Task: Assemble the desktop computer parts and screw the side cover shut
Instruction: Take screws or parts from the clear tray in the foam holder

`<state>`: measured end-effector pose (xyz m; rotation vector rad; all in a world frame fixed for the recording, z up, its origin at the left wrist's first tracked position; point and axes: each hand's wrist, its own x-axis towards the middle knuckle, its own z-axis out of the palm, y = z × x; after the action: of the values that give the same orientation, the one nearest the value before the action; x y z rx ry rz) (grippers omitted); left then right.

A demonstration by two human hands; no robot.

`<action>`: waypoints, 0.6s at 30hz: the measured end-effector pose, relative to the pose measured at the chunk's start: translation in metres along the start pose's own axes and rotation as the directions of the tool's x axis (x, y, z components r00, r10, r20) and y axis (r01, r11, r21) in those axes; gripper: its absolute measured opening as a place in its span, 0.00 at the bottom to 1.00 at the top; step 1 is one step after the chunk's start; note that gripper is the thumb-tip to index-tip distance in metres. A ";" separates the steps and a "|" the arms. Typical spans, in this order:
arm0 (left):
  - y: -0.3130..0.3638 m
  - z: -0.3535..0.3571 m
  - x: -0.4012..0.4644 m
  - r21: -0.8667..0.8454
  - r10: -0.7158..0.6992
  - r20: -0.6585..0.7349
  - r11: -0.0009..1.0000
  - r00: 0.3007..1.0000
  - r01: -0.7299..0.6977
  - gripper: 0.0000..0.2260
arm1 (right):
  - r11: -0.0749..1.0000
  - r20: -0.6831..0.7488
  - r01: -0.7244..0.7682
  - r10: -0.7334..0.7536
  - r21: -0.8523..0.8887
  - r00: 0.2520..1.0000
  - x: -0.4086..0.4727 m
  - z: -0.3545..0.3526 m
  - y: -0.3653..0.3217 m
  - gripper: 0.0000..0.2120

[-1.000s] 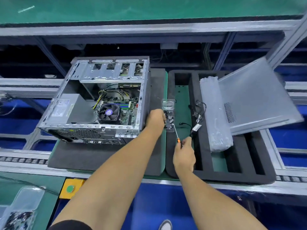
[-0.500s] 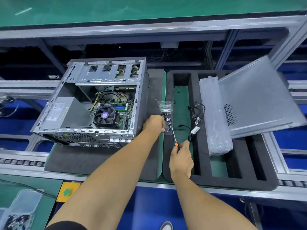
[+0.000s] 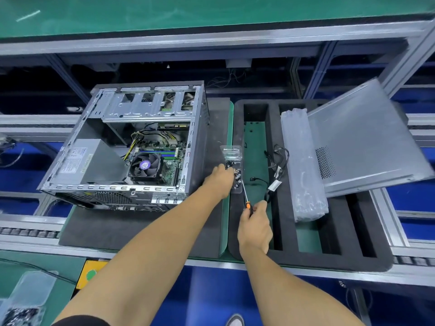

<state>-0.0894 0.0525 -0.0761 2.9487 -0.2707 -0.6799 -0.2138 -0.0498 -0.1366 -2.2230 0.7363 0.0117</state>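
Observation:
An open desktop computer case (image 3: 131,147) lies on its side on a grey foam mat (image 3: 141,231), motherboard and fan showing. Its grey side cover (image 3: 367,137) leans on the black foam tray (image 3: 329,250) at the right. A clear plastic box of screws (image 3: 234,170) sits between case and tray. My left hand (image 3: 220,178) reaches into that box, fingertips among the screws. My right hand (image 3: 255,228) grips an orange-handled screwdriver (image 3: 246,198) whose tip points at the box.
Black cables (image 3: 274,170) lie in a tray slot. A part in a clear plastic bag (image 3: 303,165) lies across the tray. Another clear box of screws (image 3: 23,307) sits at the bottom left, by a yellow box with a green button (image 3: 90,274). Aluminium rails run behind.
The view has shifted slightly. My left hand has stayed at the screw box with small finger motion. My right hand keeps the screwdriver pointed at the box.

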 end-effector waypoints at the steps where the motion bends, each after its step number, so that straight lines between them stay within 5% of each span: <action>1: 0.001 0.001 0.000 -0.007 -0.011 -0.004 1.000 1.000 0.011 0.13 | 1.000 -0.002 0.000 0.000 0.002 1.000 0.000 0.000 0.000 0.10; 7: -0.002 -0.001 -0.003 -0.147 -0.075 -0.118 0.987 0.990 0.057 0.13 | 1.000 -0.005 -0.003 0.003 0.008 1.000 -0.001 -0.002 0.000 0.09; 11: -0.009 -0.008 0.000 -0.401 -0.214 -0.235 0.910 0.948 0.106 0.08 | 1.000 -0.011 -0.003 0.003 0.016 1.000 -0.002 -0.003 -0.001 0.08; 18: -0.013 -0.005 0.006 -0.517 -0.208 -0.054 0.842 0.977 0.151 0.10 | 1.000 -0.009 -0.003 0.003 0.022 1.000 -0.002 -0.003 -0.001 0.09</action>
<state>-0.0796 0.0641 -0.0757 2.4958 0.1803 -0.5075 -0.2157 -0.0508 -0.1335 -2.2024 0.7415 -0.0052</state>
